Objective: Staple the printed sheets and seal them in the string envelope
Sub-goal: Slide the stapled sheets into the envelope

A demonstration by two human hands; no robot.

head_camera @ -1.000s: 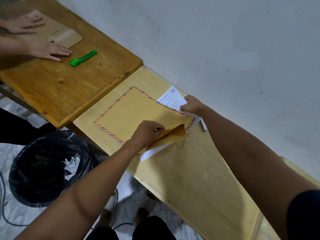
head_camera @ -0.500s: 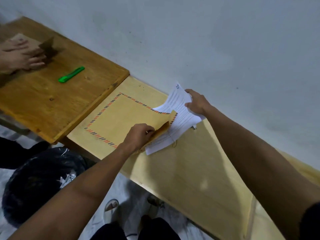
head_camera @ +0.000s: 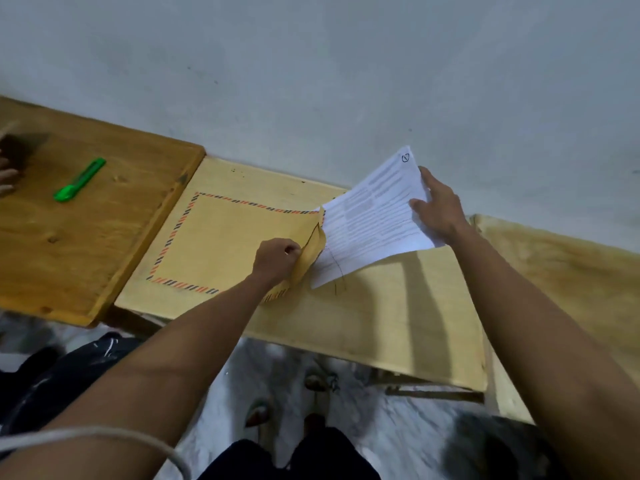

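A yellow-brown envelope point(head_camera: 228, 240) with a red and black striped border lies flat on the pale wooden table point(head_camera: 391, 317). My left hand point(head_camera: 277, 258) pinches the envelope's raised flap point(head_camera: 313, 251) at its right end. My right hand point(head_camera: 438, 209) grips the far edge of the white printed sheets point(head_camera: 372, 216), which are tilted and mostly outside the envelope, their lower left corner near the opening. A thin string hangs below the flap over the sheets.
A darker wooden table point(head_camera: 104, 237) adjoins on the left with a green utility knife point(head_camera: 79, 180) on it. Another person's hand point(head_camera: 7, 178) shows at the far left edge. A grey wall runs behind the tables. A dark bag lies on the floor at lower left.
The printed sheets have slid out of the envelope to the right, pulled by my right hand. My left hand kept hold of the flap. The view shifted right.
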